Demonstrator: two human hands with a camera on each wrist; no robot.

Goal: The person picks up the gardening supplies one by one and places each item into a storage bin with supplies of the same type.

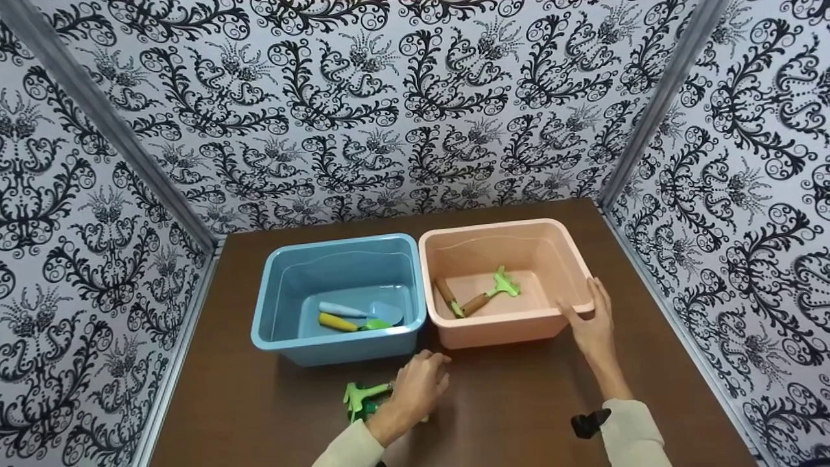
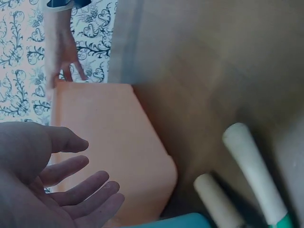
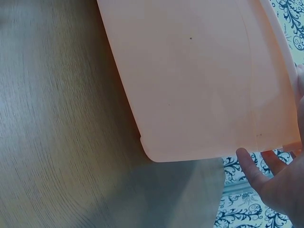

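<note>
My left hand (image 1: 415, 386) hovers over garden tools on the table, in front of the two bins. Its fingers are loosely bent and hold nothing in the left wrist view. Beside it lie a small green hand rake (image 1: 363, 392) and a darker green tool, partly hidden by the hand; two pale handles (image 2: 254, 171) show in the left wrist view. At the peach bin's (image 1: 506, 332) front right corner, my right hand (image 1: 593, 327) touches the rim, thumb at the front and fingers spread along the right side. Inside lie a green rake (image 1: 504, 283) and another brown-handled tool (image 1: 447, 293).
A blue bin (image 1: 350, 350) stands left of the peach one, their rims close together. It holds a light blue trowel (image 1: 386, 312) and a yellow-handled green tool (image 1: 338, 322). Patterned walls (image 1: 363, 130) border the brown table (image 1: 519, 402) at the back and sides.
</note>
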